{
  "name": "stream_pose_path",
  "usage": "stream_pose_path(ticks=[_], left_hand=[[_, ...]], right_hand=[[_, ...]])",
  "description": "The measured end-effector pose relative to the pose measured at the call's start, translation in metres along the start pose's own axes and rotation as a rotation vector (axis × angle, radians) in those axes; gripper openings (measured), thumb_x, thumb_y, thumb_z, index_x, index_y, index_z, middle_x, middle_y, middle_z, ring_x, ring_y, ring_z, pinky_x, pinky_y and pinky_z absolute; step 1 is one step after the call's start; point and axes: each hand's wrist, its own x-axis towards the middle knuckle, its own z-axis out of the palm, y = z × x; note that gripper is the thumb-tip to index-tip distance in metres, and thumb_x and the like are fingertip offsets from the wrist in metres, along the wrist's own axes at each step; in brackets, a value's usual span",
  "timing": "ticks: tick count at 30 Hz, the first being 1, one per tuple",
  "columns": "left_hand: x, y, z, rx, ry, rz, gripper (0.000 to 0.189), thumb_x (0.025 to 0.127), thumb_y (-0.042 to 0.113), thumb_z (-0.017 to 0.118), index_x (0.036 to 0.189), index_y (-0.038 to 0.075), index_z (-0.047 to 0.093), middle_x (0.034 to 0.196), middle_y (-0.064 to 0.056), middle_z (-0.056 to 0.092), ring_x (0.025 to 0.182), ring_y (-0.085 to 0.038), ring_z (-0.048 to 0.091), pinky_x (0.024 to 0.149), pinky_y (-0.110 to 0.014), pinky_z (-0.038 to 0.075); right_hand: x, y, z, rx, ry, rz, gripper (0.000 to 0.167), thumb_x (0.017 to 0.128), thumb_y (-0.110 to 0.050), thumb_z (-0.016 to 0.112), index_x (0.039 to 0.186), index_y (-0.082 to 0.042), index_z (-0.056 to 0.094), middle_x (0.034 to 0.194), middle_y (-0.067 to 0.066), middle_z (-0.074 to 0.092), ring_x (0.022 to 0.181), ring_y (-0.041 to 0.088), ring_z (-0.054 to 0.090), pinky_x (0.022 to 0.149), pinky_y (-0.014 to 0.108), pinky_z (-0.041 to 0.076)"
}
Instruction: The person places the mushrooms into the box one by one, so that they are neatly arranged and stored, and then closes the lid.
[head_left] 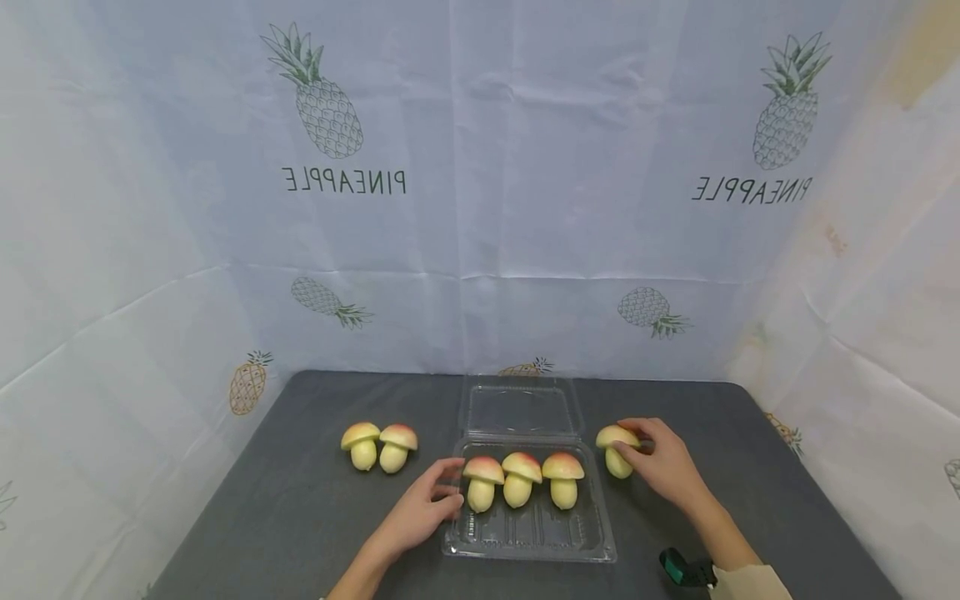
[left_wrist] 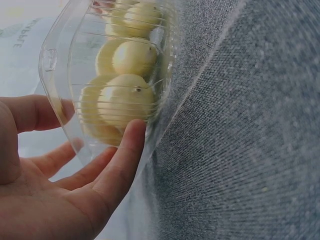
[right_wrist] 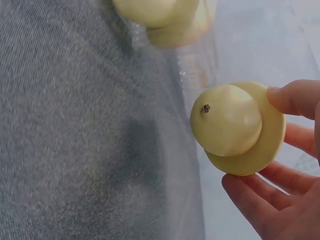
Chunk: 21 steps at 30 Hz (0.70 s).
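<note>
My right hand (head_left: 660, 462) pinches a toy mushroom (head_left: 617, 468) by its pale yellow cap, just right of the clear plastic box. The right wrist view shows that mushroom (right_wrist: 227, 122) stem end toward the camera, thumb and fingertips around the cap rim. The open clamshell box (head_left: 528, 550) holds three such mushrooms (head_left: 519, 483) in a row, red-tinged caps toward the hinge. My left hand (head_left: 420, 508) rests against the box's left wall, fingers fairly straight. In the left wrist view its fingertips (left_wrist: 134, 131) touch the clear wall beside the nearest mushroom (left_wrist: 127, 100).
Two more mushrooms (head_left: 380, 446) lie together on the dark grey table (head_left: 300, 517) left of the box. The box's lid (head_left: 520, 408) is folded back behind it. White pineapple-print curtains (head_left: 480, 208) enclose the table. A black-and-green strap (head_left: 686, 571) is beside the right wrist.
</note>
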Motion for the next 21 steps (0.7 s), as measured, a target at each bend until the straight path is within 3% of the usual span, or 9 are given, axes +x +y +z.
stream_pose_path(ticks=[12, 21], left_hand=[[-0.001, 0.002, 0.0, -0.005, -0.005, -0.006, 0.052, 0.1, 0.006, 0.058, 0.148, -0.001, 0.043, 0.141, -0.028, 0.047, 0.117, -0.04, 0.06, 0.079, -0.035, 0.06], [-0.001, 0.002, 0.0, -0.005, -0.003, -0.005, 0.052, 0.1, 0.006, 0.059, 0.148, -0.002, 0.042, 0.14, -0.027, 0.047, 0.117, -0.039, 0.06, 0.079, -0.034, 0.06]], right_hand=[[-0.007, -0.026, -0.005, 0.031, 0.016, -0.028, 0.036, 0.096, -0.025, 0.074, 0.126, -0.005, 0.067, 0.118, 0.01, 0.061, 0.106, 0.029, 0.061, 0.088, 0.044, 0.059], [-0.016, -0.037, -0.002, 0.04, 0.031, -0.07, 0.034, 0.095, -0.023, 0.075, 0.124, -0.007, 0.068, 0.118, 0.007, 0.062, 0.105, 0.024, 0.061, 0.085, 0.035, 0.06]])
